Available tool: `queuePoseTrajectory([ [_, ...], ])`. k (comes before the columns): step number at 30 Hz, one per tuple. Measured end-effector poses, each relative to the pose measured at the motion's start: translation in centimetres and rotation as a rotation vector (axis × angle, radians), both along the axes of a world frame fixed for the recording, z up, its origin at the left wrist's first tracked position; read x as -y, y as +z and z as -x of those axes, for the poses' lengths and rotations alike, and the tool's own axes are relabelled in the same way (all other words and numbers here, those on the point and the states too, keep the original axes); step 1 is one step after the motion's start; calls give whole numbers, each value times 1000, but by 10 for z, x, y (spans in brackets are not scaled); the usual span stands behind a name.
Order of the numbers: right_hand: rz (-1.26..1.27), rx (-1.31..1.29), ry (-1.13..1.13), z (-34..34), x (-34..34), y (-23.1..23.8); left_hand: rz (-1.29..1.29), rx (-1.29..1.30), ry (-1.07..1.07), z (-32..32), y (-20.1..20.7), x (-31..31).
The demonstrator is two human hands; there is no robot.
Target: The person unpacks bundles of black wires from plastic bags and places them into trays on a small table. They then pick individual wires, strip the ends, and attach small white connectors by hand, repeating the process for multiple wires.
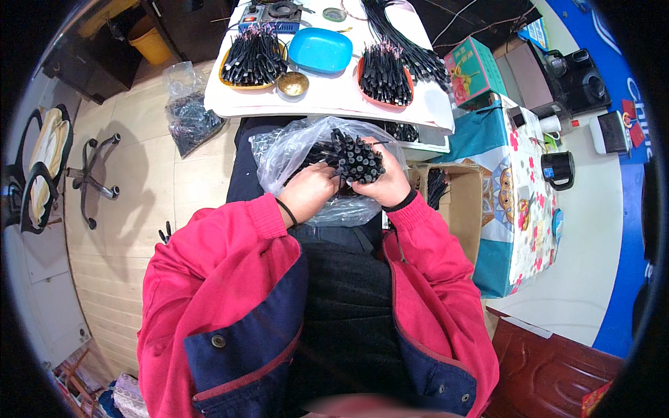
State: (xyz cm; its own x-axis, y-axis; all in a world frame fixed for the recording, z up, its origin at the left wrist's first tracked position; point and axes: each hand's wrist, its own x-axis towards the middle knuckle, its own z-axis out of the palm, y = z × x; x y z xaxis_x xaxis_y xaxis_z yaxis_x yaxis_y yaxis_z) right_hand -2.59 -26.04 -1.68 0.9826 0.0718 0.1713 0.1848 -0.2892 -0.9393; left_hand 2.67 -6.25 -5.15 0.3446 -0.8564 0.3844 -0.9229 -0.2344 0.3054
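Note:
A thick bundle of black cables (361, 159), their round ends facing up toward me, is gripped in my right hand (389, 182). The thumb and fingers wrap round its right side. Close against the bundle's left side, my left hand (310, 193) is closed with its fingers curled in; what they hold is hidden. Both hands are over a clear plastic bag (275, 155) lying on my lap, with more black cables inside it.
Ahead stands a white table (317, 102) with an orange tray (411, 96) and a yellow tray (242, 86) of cables, a blue tray (320, 50) and a small bowl (293, 85). An open cardboard box (463, 209) stands at my right, a cable bag (189, 122) on the floor left.

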Motion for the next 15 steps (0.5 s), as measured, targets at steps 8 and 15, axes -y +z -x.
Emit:
queuePoseTrajectory([
  [8, -125, -141, 44, -5, 10, 31, -198, -118, 16, -1, 26, -6],
  [15, -212, -184, 64, -5, 9, 50, 142, -106, -185, 8, 24, 4],
])
